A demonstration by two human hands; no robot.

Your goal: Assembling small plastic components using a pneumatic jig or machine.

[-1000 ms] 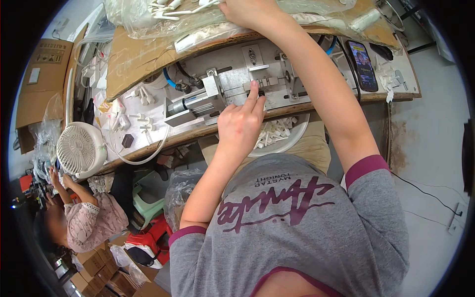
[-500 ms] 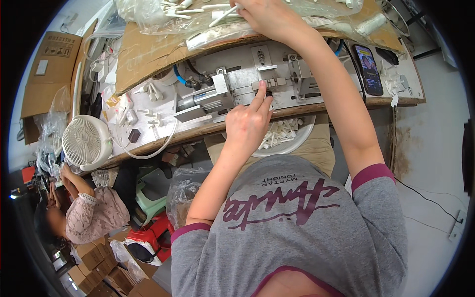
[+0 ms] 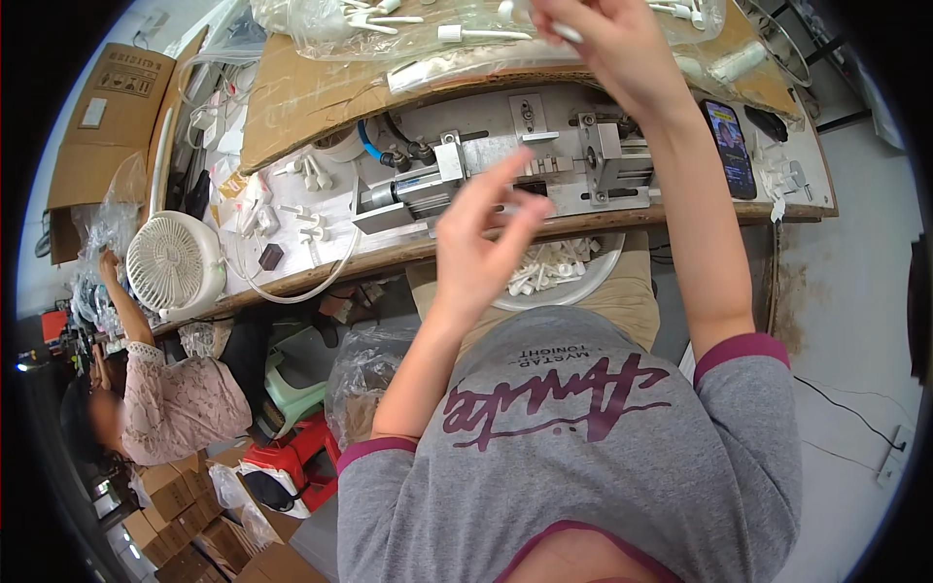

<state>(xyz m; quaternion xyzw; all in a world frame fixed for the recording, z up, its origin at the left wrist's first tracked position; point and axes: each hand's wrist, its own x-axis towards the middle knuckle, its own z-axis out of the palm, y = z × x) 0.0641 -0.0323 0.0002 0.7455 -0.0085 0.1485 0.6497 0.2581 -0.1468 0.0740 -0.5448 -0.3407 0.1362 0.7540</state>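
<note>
White plastic piece (image 3: 568,33), slim where its tip showed, was up above the far cardboard sheet (image 3: 301,102), seemingly pinched between the thumb and fingers of the person's right hand (image 3: 595,41); its full length could not be told behind the fingers. Just beside it, a capped white stick (image 3: 486,35) lay on clear plastic over the cardboard, and more sticks (image 3: 374,19) lay farther left. Nearer the person stood a metal fixture (image 3: 491,154) with small blocks (image 3: 549,165) at its middle, where no white stick could be made out. The left hand (image 3: 486,233) hung over the fixture's near side, blurred, its thumb and fingers spread, with nothing visible in it. The step in hand looked like taking up a single piece for the fixture; the next move seemed to call for bringing it down square to the blocks, with the left fingers clear of the gap. Below the surface (image 3: 389,247), a basin (image 3: 614,257) of white parts (image 3: 549,272) rested at the lap. Farther out were a phone (image 3: 729,151) to the right, a white fan (image 3: 167,260) to the left, and a co-worker (image 3: 185,403) beyond.
</note>
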